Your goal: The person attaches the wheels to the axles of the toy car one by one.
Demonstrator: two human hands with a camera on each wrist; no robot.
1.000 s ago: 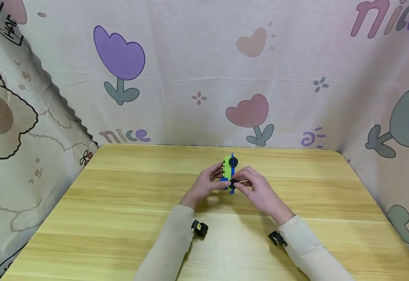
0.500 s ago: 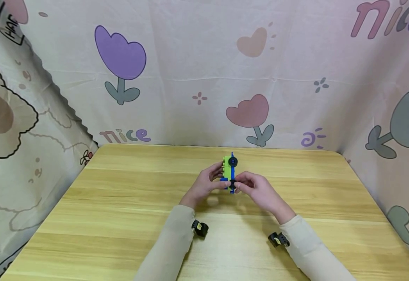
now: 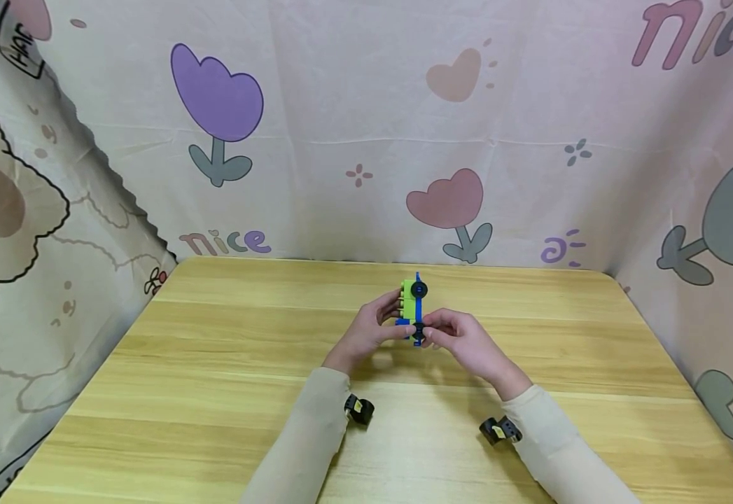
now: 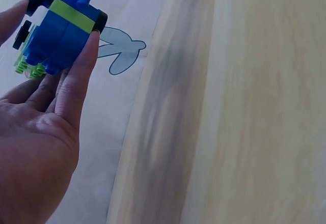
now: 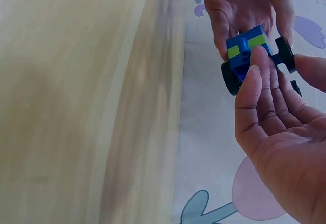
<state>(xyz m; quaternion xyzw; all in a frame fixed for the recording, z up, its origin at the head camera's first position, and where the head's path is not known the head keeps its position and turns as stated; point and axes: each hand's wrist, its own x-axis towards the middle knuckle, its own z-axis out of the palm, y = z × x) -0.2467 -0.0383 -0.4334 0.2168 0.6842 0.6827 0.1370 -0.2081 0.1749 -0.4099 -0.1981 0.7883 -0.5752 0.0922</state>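
Note:
A toy car (image 3: 409,301) of lime-green and blue building bricks stands on end in the air over the table, its black wheels facing up toward the head camera. My left hand (image 3: 366,336) grips it from the left, thumb by the lower wheel (image 3: 419,331) and fingers behind the bricks. From the right, my right hand (image 3: 470,344) holds the car's lower end with thumb and fingers. In the right wrist view, a black wheel (image 5: 285,54) stands out from the body on its axle, beside my right thumb. The blue-and-lime end (image 4: 63,28) shows in the left wrist view.
The wood-grain table (image 3: 215,350) spreads around both arms. Behind it hangs a printed cloth (image 3: 334,91) with tulips and hearts. Black camera mounts stick out from the left cuff (image 3: 359,410) and right cuff (image 3: 500,430).
My right hand has shifted slightly down, its fingers drawing in at the lower wheel. The left hand and car have stayed nearly in place.

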